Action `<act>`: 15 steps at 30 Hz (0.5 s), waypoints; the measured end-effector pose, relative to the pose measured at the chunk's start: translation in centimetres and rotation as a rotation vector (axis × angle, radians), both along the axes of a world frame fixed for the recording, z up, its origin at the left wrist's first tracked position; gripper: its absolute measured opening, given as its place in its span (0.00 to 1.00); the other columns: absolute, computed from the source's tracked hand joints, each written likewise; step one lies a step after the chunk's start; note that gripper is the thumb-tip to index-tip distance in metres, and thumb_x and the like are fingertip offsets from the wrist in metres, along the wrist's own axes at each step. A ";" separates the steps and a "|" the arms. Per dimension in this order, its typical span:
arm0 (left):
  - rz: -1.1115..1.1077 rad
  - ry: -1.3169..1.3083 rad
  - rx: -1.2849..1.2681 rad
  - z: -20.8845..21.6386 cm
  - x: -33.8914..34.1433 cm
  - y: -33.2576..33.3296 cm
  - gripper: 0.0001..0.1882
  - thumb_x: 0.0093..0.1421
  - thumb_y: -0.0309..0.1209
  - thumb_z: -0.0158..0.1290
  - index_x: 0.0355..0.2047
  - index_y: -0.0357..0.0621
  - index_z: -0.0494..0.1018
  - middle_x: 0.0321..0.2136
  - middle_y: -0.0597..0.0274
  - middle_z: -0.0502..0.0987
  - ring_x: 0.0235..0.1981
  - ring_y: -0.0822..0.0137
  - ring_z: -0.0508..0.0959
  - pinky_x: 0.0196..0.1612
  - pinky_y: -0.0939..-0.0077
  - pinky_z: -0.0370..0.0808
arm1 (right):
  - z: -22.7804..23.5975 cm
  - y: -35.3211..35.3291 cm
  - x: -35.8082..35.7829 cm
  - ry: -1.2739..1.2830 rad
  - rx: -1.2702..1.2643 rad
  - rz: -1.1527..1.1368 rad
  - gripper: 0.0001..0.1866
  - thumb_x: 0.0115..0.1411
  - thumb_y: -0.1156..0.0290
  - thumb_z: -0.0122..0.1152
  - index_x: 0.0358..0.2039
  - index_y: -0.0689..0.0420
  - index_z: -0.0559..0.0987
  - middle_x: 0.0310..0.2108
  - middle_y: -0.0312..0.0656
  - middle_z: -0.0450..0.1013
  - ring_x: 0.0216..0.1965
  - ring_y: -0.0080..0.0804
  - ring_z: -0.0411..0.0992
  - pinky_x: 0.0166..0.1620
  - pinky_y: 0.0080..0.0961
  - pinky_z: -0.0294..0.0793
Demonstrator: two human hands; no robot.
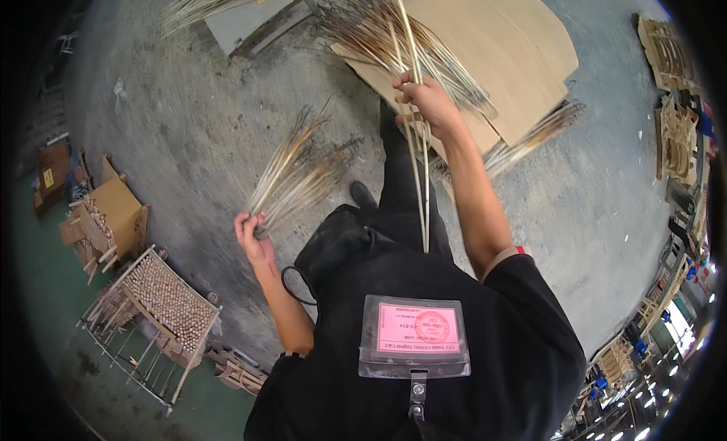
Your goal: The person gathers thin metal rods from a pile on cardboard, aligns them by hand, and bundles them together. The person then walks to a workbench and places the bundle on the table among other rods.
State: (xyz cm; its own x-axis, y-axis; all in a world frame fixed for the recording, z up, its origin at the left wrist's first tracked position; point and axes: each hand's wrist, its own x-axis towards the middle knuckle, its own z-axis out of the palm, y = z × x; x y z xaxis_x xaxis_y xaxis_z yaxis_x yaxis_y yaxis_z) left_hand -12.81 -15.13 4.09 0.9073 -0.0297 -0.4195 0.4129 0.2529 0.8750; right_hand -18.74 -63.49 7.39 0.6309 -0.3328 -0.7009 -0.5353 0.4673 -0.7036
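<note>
My left hand [256, 238] is closed around the near end of a bundle of thin pale rods [285, 162], whose brownish tips fan away toward the floor. Beside it, a second fanned cluster of rods [307, 185] shows; whether that one is also in the hand I cannot tell. Farther right, my right hand [428, 106] grips a few long, pale, cane-like sticks [418, 164]. They run from the top edge of the view down past my leg. Just beyond this hand lies a large pile of thin rods [409, 43], brown at the far end and pale at the near end.
Flat brown cardboard [522, 47] lies under the pile, with more rods [534, 142] along its right edge. A grey board [246, 24] and rods lie at the far left. A rack of stacked round pieces [170, 301] and cardboard boxes [117, 210] stand left; wooden parts [674, 138] line the right.
</note>
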 end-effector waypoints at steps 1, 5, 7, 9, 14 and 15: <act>0.017 -0.009 -0.029 -0.1 -1.0 1.6 0.10 0.60 0.19 0.53 0.42 0.39 0.71 0.29 0.58 0.73 0.33 0.63 0.75 0.51 0.63 0.73 | 0.3 2.5 -1.3 -0.032 -0.008 -0.004 0.11 0.59 0.75 0.53 0.43 0.56 0.77 0.42 0.40 0.69 0.43 0.29 0.70 0.38 0.32 0.80; 0.095 0.025 -0.008 0.1 -5.9 8.8 0.09 0.59 0.18 0.52 0.40 0.40 0.71 0.29 0.58 0.74 0.33 0.62 0.76 0.49 0.63 0.74 | 2.5 12.9 -6.5 -0.188 0.118 -0.159 0.09 0.58 0.79 0.49 0.36 0.58 0.78 0.54 0.49 0.75 0.54 0.36 0.75 0.50 0.25 0.73; 0.131 -0.014 0.013 0.2 -8.2 11.5 0.09 0.58 0.18 0.52 0.40 0.40 0.71 0.30 0.57 0.74 0.33 0.62 0.76 0.48 0.65 0.74 | 4.4 17.2 -9.0 -0.234 0.057 -0.037 0.09 0.62 0.72 0.53 0.37 0.58 0.81 0.43 0.45 0.80 0.45 0.31 0.74 0.55 0.28 0.69; 0.233 0.011 0.075 0.6 -10.8 14.0 0.10 0.58 0.18 0.52 0.40 0.39 0.72 0.30 0.57 0.74 0.33 0.62 0.76 0.47 0.67 0.74 | 6.4 21.6 -12.1 -0.242 0.065 0.063 0.11 0.65 0.67 0.55 0.37 0.59 0.82 0.36 0.44 0.84 0.42 0.29 0.75 0.60 0.31 0.65; 0.375 0.014 0.016 0.2 -14.5 17.6 0.09 0.57 0.19 0.53 0.39 0.39 0.71 0.28 0.57 0.75 0.34 0.61 0.77 0.47 0.67 0.74 | 7.9 26.4 -13.1 -0.206 0.201 0.231 0.12 0.69 0.66 0.52 0.33 0.62 0.77 0.22 0.44 0.78 0.40 0.36 0.81 0.58 0.35 0.71; 0.380 0.007 0.033 0.1 -15.3 18.4 0.09 0.57 0.19 0.54 0.39 0.40 0.71 0.28 0.57 0.75 0.34 0.61 0.77 0.47 0.67 0.74 | 7.9 26.6 -12.5 -0.222 0.233 0.227 0.12 0.69 0.67 0.51 0.33 0.62 0.76 0.21 0.43 0.77 0.39 0.38 0.81 0.57 0.35 0.72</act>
